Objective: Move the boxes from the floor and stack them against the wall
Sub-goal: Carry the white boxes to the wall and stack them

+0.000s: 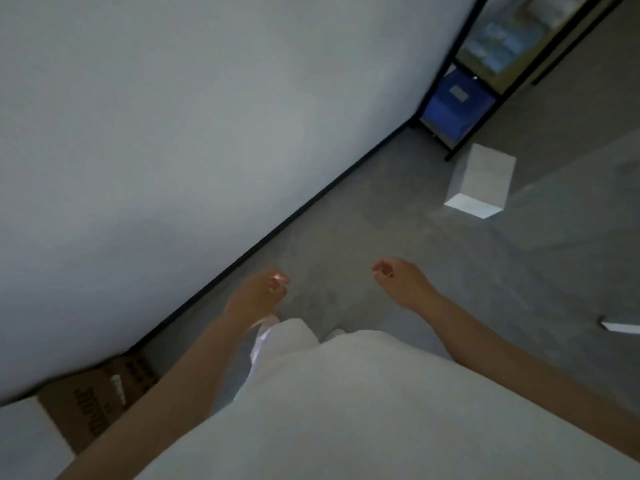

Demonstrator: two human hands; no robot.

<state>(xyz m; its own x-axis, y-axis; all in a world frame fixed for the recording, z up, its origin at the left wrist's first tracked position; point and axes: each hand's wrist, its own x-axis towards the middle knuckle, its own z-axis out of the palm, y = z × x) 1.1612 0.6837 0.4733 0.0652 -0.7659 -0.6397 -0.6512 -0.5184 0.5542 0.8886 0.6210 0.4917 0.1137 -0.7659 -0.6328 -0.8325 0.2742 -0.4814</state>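
Head view: left hand (254, 294) and right hand (401, 280) hang loosely curled, holding nothing.

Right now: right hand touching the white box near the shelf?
Apart. The head view shows the right hand, holding nothing, with grey floor plainly visible between it and the white box.

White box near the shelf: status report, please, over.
Left hand, right hand open, empty. White box on floor, untouched. Nothing in the way.

Near left: carton (100, 400) against wall (173, 133). Rack (498, 72) against same wall at far end, bin (453, 98) on its bottom shelf. On floor (381, 220) just before rack: lone box (481, 181).
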